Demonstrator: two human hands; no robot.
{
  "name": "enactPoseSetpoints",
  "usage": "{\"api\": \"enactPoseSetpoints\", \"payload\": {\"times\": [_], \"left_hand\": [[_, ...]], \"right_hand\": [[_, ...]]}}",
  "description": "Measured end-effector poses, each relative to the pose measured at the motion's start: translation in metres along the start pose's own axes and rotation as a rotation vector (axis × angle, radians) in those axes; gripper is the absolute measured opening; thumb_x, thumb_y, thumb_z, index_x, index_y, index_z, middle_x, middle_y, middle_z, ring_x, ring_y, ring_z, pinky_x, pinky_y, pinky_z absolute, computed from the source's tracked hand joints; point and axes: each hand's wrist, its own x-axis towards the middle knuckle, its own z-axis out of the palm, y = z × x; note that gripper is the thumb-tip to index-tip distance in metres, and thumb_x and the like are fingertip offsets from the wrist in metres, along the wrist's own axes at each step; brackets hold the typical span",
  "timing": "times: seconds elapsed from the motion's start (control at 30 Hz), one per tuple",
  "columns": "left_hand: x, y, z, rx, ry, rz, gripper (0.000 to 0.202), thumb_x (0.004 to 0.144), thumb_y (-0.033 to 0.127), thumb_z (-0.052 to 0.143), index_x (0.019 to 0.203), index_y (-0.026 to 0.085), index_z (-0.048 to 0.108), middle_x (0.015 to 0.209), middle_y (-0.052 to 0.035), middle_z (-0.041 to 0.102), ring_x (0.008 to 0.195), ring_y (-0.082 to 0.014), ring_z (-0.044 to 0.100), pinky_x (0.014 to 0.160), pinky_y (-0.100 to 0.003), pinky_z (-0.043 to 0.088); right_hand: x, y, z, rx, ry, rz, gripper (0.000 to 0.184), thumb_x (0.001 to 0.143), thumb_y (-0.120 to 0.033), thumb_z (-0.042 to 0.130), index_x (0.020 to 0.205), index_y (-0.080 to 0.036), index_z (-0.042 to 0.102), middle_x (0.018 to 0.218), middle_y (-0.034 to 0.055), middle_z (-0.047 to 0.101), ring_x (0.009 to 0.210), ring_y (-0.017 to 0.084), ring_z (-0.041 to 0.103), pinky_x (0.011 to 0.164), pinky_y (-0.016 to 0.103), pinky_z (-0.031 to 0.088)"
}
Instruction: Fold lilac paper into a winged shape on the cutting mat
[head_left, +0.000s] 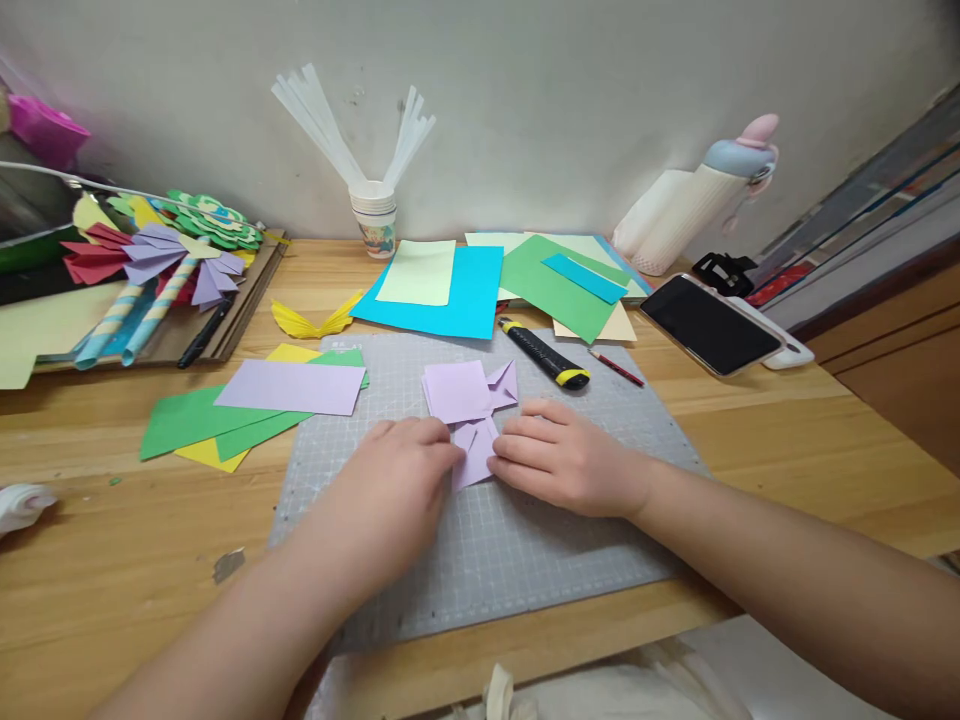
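A small creased piece of purple paper [475,462] lies on the grey cutting mat [495,560]. My left hand [405,470], its fingers curled, has thumb and forefinger at the paper's left edge. From the other side my right hand [559,455] grips the right edge with its fingers bent together; its thumb is hidden. Just beyond are flat purple squares [455,391] and a small folded purple piece [504,384]. A black and yellow utility knife [544,353] and a dark red pencil [616,368] lie to the right.
Purple, green and yellow strips [289,387] overlap the mat's left side. Behind stand blue paper [476,290], green paper [555,285], a paper cup [373,225] with white strips and a yellow pleated piece [316,318]. A phone [709,325] leans at right; paper crafts [161,260] lie left.
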Motion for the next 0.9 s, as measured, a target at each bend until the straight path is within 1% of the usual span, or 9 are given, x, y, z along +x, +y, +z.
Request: {"api": "enactPoseSetpoints", "payload": {"times": [0.07, 0.17, 0.23, 0.27, 0.37, 0.53, 0.67, 0.77, 0.9], "left_hand": [[-0.005, 0.009, 0.002, 0.077, -0.034, 0.067, 0.047, 0.082, 0.002, 0.038, 0.114, 0.019, 0.067, 0.118, -0.0088, 0.066, 0.108, -0.0274, 0.059, 0.093, -0.047, 0.043], [-0.01, 0.017, 0.004, 0.098, -0.1, 0.109, 0.047, 0.082, 0.003, 0.04, 0.119, 0.017, 0.064, 0.125, -0.0078, 0.065, 0.112, -0.0259, 0.059, 0.095, -0.046, 0.043], [-0.015, 0.016, 0.006, 0.105, -0.107, 0.121, 0.048, 0.081, 0.004, 0.042, 0.121, 0.018, 0.063, 0.13, -0.0067, 0.063, 0.113, -0.0239, 0.06, 0.097, -0.044, 0.042], [-0.017, 0.015, 0.007, 0.112, -0.081, 0.139, 0.051, 0.079, 0.003, 0.042, 0.124, 0.018, 0.061, 0.133, -0.006, 0.062, 0.114, -0.0233, 0.06, 0.098, -0.044, 0.042], [-0.028, 0.009, 0.009, 0.127, -0.073, 0.172, 0.063, 0.073, 0.005, 0.046, 0.134, 0.017, 0.054, 0.144, -0.0057, 0.053, 0.122, -0.0234, 0.057, 0.102, -0.044, 0.039], [-0.038, 0.006, 0.016, 0.165, 0.019, 0.225, 0.055, 0.076, 0.006, 0.045, 0.128, 0.019, 0.06, 0.141, -0.0043, 0.056, 0.123, -0.0198, 0.057, 0.106, -0.04, 0.036], [-0.034, 0.007, 0.021, 0.184, 0.096, 0.227, 0.047, 0.077, 0.006, 0.044, 0.115, 0.021, 0.067, 0.137, -0.0014, 0.06, 0.123, -0.0167, 0.056, 0.107, -0.036, 0.036], [-0.033, 0.006, 0.028, 0.217, 0.12, 0.259, 0.049, 0.073, 0.005, 0.043, 0.113, 0.02, 0.067, 0.138, -0.0022, 0.059, 0.124, -0.0177, 0.055, 0.104, -0.037, 0.038], [-0.035, 0.004, 0.036, 0.237, 0.184, 0.306, 0.05, 0.074, 0.006, 0.04, 0.115, 0.019, 0.065, 0.138, -0.003, 0.06, 0.12, -0.0187, 0.057, 0.101, -0.039, 0.038]], "right_hand": [[-0.006, 0.002, -0.004, 0.058, -0.009, -0.007, 0.015, 0.095, -0.012, 0.051, 0.093, -0.015, 0.066, 0.091, 0.0055, 0.071, 0.087, 0.019, 0.06, 0.081, 0.036, 0.046], [-0.013, 0.005, -0.004, 0.19, -0.022, 0.009, 0.014, 0.094, -0.011, 0.052, 0.096, -0.013, 0.066, 0.096, 0.0078, 0.071, 0.088, 0.021, 0.06, 0.081, 0.037, 0.048], [-0.015, 0.006, -0.001, 0.294, 0.003, 0.078, 0.015, 0.095, -0.012, 0.052, 0.1, -0.013, 0.065, 0.095, 0.0086, 0.072, 0.088, 0.021, 0.06, 0.08, 0.037, 0.05], [-0.016, 0.007, 0.002, 0.355, 0.02, 0.125, 0.014, 0.095, -0.012, 0.052, 0.101, -0.013, 0.065, 0.094, 0.0086, 0.071, 0.089, 0.02, 0.061, 0.079, 0.036, 0.05], [-0.018, 0.008, 0.007, 0.533, 0.039, 0.24, 0.01, 0.094, -0.015, 0.056, 0.095, -0.015, 0.066, 0.094, 0.0085, 0.07, 0.09, 0.019, 0.062, 0.08, 0.034, 0.05], [-0.016, 0.012, 0.006, 0.744, -0.044, 0.326, 0.009, 0.091, -0.014, 0.06, 0.092, -0.015, 0.069, 0.097, 0.0083, 0.068, 0.093, 0.018, 0.062, 0.084, 0.033, 0.048], [-0.01, 0.013, 0.003, 0.911, -0.105, 0.512, 0.008, 0.088, -0.012, 0.063, 0.086, -0.017, 0.069, 0.094, 0.0052, 0.066, 0.089, 0.016, 0.062, 0.082, 0.03, 0.049], [-0.005, 0.012, 0.002, 0.965, -0.12, 0.642, 0.008, 0.087, -0.013, 0.065, 0.082, -0.018, 0.068, 0.094, 0.0034, 0.063, 0.088, 0.015, 0.062, 0.079, 0.028, 0.049], [-0.001, 0.008, 0.002, 0.957, -0.124, 0.72, 0.011, 0.088, -0.014, 0.062, 0.078, -0.018, 0.063, 0.096, 0.0036, 0.06, 0.09, 0.016, 0.059, 0.081, 0.031, 0.048]]}}
